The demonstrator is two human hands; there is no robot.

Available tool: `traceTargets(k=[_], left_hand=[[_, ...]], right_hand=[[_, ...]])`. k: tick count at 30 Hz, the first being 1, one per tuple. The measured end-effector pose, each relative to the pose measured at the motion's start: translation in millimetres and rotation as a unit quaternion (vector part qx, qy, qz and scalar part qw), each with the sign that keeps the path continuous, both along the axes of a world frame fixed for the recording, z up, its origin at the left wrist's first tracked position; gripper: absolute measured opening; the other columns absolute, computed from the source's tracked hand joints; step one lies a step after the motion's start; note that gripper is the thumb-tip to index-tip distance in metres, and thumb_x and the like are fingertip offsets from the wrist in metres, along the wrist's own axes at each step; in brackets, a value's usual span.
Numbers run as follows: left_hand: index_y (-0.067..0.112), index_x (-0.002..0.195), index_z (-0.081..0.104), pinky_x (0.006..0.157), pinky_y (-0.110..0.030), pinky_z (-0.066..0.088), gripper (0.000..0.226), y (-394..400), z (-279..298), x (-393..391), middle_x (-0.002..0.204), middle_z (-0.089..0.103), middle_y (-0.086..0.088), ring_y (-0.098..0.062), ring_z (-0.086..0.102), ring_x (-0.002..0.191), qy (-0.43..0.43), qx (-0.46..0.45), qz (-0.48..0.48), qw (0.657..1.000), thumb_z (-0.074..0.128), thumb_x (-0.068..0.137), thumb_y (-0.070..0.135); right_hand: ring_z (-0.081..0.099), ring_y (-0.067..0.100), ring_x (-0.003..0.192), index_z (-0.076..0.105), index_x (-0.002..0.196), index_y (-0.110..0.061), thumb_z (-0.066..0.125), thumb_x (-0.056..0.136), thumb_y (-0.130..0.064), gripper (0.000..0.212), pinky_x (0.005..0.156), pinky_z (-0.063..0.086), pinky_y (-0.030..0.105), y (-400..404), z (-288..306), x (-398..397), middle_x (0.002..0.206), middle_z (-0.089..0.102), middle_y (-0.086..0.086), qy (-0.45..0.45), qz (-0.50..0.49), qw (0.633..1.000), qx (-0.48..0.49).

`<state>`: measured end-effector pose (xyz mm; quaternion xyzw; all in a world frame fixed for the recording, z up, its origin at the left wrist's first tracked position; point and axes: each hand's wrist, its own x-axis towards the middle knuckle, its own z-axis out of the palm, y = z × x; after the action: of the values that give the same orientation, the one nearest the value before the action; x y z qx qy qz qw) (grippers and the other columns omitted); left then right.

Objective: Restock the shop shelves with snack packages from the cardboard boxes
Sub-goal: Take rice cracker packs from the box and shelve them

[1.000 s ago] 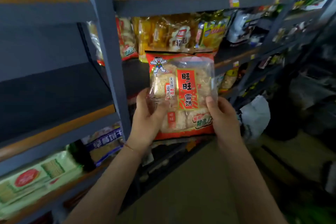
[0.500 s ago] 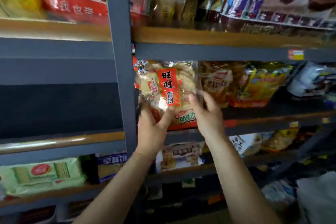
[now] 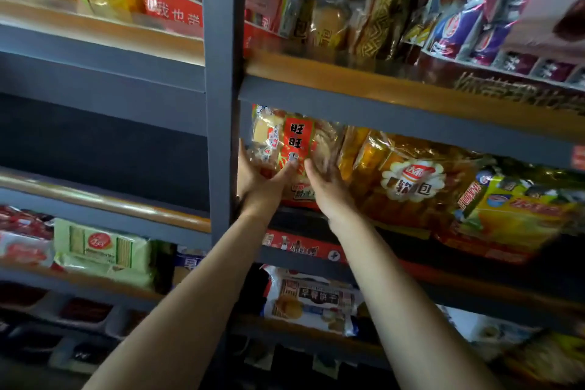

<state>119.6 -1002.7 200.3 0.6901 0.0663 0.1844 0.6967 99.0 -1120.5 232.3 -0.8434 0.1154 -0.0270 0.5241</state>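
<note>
A clear crinkly plastic rice cracker packet (image 3: 292,149), with a red label panel down its front and pale lumpy crackers showing through, is standing upright at the far left end of the middle shelf (image 3: 411,269), right against the grey metal upright post (image 3: 220,104). The left hand (image 3: 258,182) is gripping the packet's lower left side, thumb stretching across the front. The right hand (image 3: 326,188) is lying with straight fingers against its lower right part (the fingertips are blurred, so whether they are curling round the edge is hard to say). Just beside the packet on the right, glossy golden bread bags (image 3: 408,180) are leaning in a row, then a yellow-green foil bag (image 3: 519,209). Above, the wood-edged upper shelf (image 3: 364,79) is carrying shiny mixed snack bags. Lower left, a flat pale green wafer pack (image 3: 101,250) is lying on its own shelf.
</note>
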Motion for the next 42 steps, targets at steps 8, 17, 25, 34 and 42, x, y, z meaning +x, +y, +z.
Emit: traceTargets(k=[8, 17, 25, 34, 42], left_hand=[[0.039, 0.154, 0.030, 0.109, -0.038, 0.048, 0.121, -11.4, -13.0, 53.1, 0.126, 0.060, 0.015, -0.007, 0.057, 0.120, 0.015, -0.048, -0.002, 0.999, 0.094, 0.052, 0.056], [0.033, 0.146, 0.040, 0.111, -0.042, 0.046, 0.101, -25.5, -25.2, 98.2, 0.140, 0.051, 0.004, -0.017, 0.050, 0.131, 0.032, -0.010, 0.010, 0.999, 0.090, 0.061, 0.056], [0.032, 0.138, 0.047, 0.104, -0.041, 0.051, 0.086, -29.1, -31.9, 104.1, 0.115, 0.056, 0.016, -0.010, 0.059, 0.112, 0.020, -0.004, -0.001, 1.000, 0.090, 0.065, 0.048], [0.038, 0.136, 0.042, 0.097, -0.042, 0.057, 0.094, -30.3, -25.6, 112.2, 0.126, 0.062, 0.011, -0.010, 0.067, 0.110, -0.012, -0.025, -0.030, 0.999, 0.090, 0.058, 0.055], [0.030, 0.139, 0.044, 0.099, -0.042, 0.055, 0.096, -28.5, -28.9, 111.1, 0.130, 0.064, 0.004, -0.013, 0.065, 0.114, 0.007, 0.045, -0.039, 0.998, 0.086, 0.057, 0.060]], right_hand=[[0.030, 0.026, 0.146, 0.022, 0.157, -0.021, 0.048, 0.092, -0.067, 0.084, 0.113, 0.030, 0.039, -1.6, -8.0, 49.3, 0.162, 0.026, 0.004, -0.074, -0.054, 0.988, 0.121], [0.058, 0.015, 0.117, 0.043, 0.141, -0.012, 0.064, 0.090, -0.053, 0.069, 0.072, 0.041, 0.013, -5.7, -19.9, 74.2, 0.128, 0.059, -0.001, -0.111, -0.059, 0.981, 0.150], [0.038, 0.023, 0.141, 0.028, 0.154, -0.017, 0.050, 0.093, -0.063, 0.079, 0.100, 0.031, 0.026, -8.4, -28.1, 45.9, 0.156, 0.038, 0.003, -0.070, -0.073, 0.989, 0.105], [0.029, 0.026, 0.146, 0.020, 0.157, -0.018, 0.051, 0.094, -0.059, 0.081, 0.115, 0.026, 0.041, -0.1, -18.9, 64.1, 0.161, 0.029, 0.005, -0.087, -0.101, 0.976, 0.174], [0.032, 0.027, 0.145, 0.024, 0.157, -0.023, 0.041, 0.097, -0.063, 0.074, 0.114, 0.029, 0.042, -11.5, -22.6, 54.3, 0.160, 0.031, 0.003, -0.056, -0.093, 0.985, 0.136]])
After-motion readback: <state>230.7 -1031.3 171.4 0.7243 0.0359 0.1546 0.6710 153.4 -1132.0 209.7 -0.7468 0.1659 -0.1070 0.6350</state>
